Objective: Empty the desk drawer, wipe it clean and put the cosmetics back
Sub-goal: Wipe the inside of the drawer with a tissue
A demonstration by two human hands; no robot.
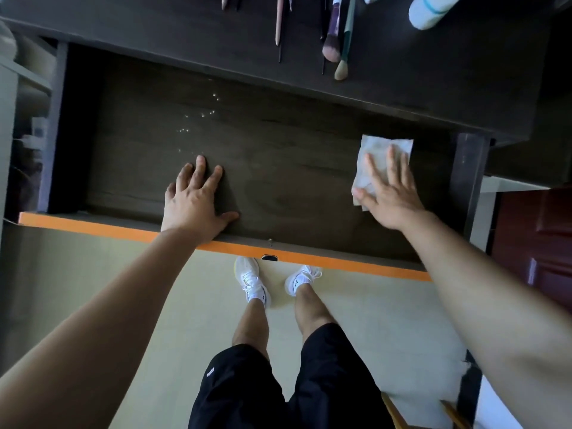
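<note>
Drawer [278,168], pulled out; long axis left to right, orange front edge nearest the feet. Contents: pale wipe [380,159] at right end, flat on the floor, long side running front to back; scattered droplets [198,119] left of centre. Right hand [390,193] pressed on wipe, fingers straight and spread. Left hand [195,199] flat on drawer floor by front edge, gripping nothing. Makeup brushes [332,41] on desk top [433,72] behind, heads pointing toward drawer.

Probably home: makeup brushes [331,49] on desk [154,26].
</note>
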